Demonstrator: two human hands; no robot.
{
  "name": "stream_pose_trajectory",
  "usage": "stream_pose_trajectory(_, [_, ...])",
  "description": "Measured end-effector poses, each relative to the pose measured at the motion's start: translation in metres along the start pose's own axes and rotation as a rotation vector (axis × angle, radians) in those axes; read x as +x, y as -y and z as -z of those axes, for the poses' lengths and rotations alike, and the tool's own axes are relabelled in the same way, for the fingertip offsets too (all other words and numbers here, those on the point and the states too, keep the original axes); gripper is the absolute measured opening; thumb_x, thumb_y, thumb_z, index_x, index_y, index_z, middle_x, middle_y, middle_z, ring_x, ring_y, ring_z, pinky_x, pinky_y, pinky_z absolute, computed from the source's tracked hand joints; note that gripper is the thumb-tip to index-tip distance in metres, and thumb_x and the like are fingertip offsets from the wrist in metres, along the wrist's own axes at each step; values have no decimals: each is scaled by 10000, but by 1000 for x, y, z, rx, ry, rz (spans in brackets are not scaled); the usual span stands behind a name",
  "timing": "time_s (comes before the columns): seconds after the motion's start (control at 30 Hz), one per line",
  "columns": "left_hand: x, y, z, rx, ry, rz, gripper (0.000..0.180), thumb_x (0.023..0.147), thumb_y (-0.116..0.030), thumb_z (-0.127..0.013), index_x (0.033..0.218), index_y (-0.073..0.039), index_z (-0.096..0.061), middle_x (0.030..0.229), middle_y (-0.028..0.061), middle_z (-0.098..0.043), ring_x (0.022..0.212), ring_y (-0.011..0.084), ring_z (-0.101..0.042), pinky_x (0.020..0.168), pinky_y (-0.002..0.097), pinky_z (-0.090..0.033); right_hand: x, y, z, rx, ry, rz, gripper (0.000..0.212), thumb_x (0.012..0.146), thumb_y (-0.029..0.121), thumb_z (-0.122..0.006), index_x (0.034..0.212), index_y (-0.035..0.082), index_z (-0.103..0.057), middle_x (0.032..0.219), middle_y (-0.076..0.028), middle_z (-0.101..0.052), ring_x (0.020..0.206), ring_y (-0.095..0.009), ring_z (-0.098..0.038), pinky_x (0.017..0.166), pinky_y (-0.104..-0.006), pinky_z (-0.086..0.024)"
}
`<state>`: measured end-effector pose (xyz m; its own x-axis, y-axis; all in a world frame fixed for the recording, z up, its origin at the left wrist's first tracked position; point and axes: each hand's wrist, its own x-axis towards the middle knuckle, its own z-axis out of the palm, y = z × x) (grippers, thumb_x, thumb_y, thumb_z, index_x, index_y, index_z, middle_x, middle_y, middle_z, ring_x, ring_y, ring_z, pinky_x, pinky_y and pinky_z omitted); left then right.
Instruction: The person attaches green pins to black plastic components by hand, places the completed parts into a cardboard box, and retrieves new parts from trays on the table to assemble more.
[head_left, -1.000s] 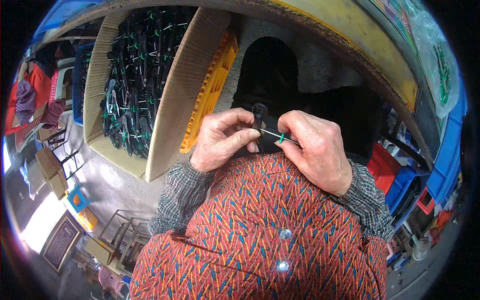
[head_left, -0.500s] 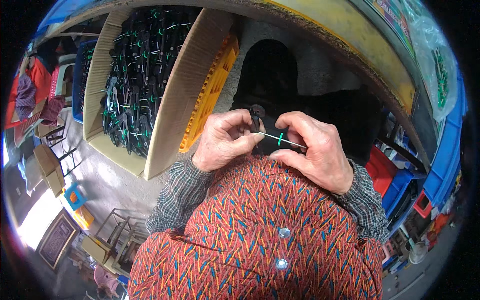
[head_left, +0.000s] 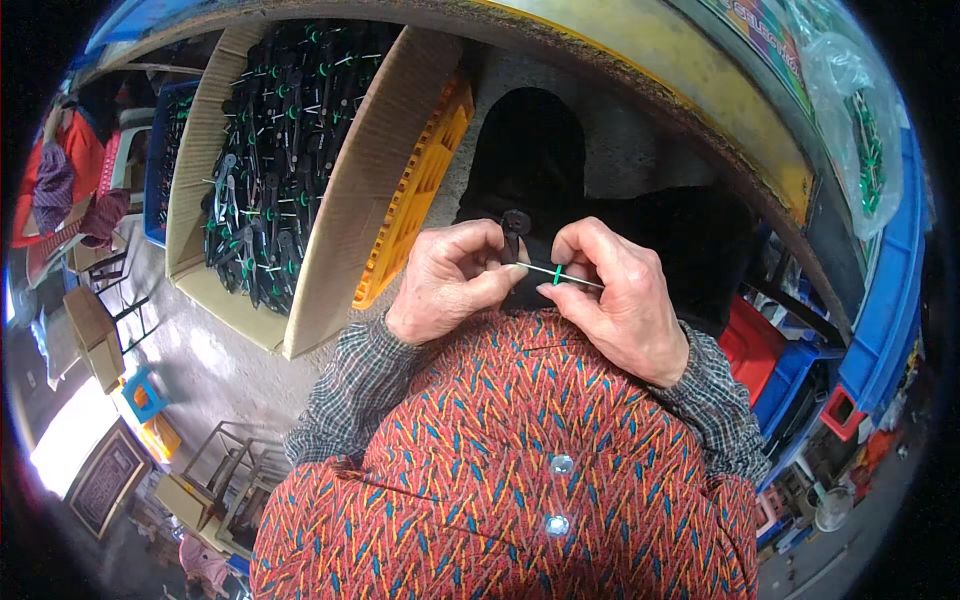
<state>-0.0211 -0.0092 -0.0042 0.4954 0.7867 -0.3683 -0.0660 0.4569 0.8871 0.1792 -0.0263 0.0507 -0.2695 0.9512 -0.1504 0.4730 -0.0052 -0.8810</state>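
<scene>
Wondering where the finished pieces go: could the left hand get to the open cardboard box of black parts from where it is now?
Probably yes. The cardboard box sits open just to the left of the left hand, with nothing between them, though that hand is pinching a thin white pin.

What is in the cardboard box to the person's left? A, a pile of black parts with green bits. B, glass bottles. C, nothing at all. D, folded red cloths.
A: the cardboard box is filled with black parts carrying small green pieces, like the black part with the thin rod that the left hand and right hand hold.
</scene>
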Motion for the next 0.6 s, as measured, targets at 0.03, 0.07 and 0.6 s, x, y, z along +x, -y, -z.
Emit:
stream_pose_trajectory(0.03, [1, -1, -1, 0, 2, -1, 86, 827, -42, -656, 842, 13, -592, 650, -25, -555, 552, 8, -516, 480, 169, -395, 0, -1, -1, -5, 5, -9, 248, 730, 27, -690, 904, 10, -513, 758, -123, -556, 640, -259, -594, 563, -355, -449])
stream_pose_trajectory(0.07, [1, -2, -1, 38, 0, -12, 86, 828, -43, -656, 841, 13, -592, 650, -23, -556, 554, 8, -515, 480, 170, -395, 0, -2, -1, -10, 11, -18, 257, 726, 17, -684, 908, 12, -503, 760, -122, -553, 646, -261, -595, 567, -357, -452])
stream_pose_trajectory(0.6, [1, -2, -6, 91, 14, -28, 72, 848, -28, -654, 898, 9, -617, 776, 6, -613, 581, 37, -559, 517, 182, -459, -6, -3, 7, -15, -31, -1, 203, 777, 109, -710, 862, -1, -561, 764, -121, -559, 644, -261, -593, 562, -352, -455])
